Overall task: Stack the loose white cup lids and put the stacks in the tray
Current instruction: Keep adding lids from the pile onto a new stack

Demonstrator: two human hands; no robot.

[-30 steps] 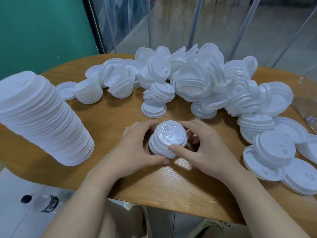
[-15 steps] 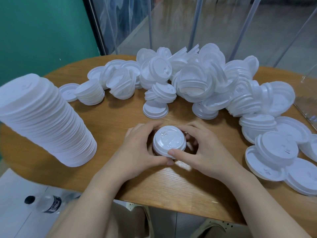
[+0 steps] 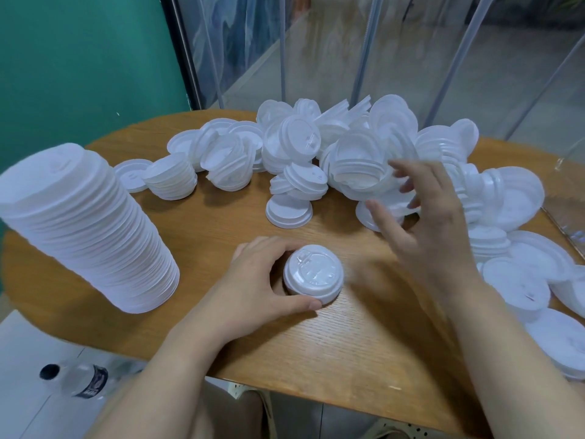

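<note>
A short stack of white cup lids (image 3: 313, 275) stands on the wooden table (image 3: 364, 359) near its front edge. My left hand (image 3: 259, 280) curls around the stack's left side, thumb against its front rim. My right hand (image 3: 424, 223) hovers blurred above the table, fingers spread and empty, just in front of the big heap of loose lids (image 3: 357, 160) across the back. A tall leaning stack of lids (image 3: 85, 226) stands at the left. A clear tray's edge (image 3: 566, 223) shows at the far right.
More lids lie flat at the right edge (image 3: 538, 280). Small stacks (image 3: 172, 179) and a single lid (image 3: 289, 212) sit mid-table. A capped plastic bottle (image 3: 79, 380) lies below the table's front left edge. Glass panels and a green wall stand behind.
My right hand has let go of the short stack and lifted toward the heap at the back right. My left hand stays on the stack.
</note>
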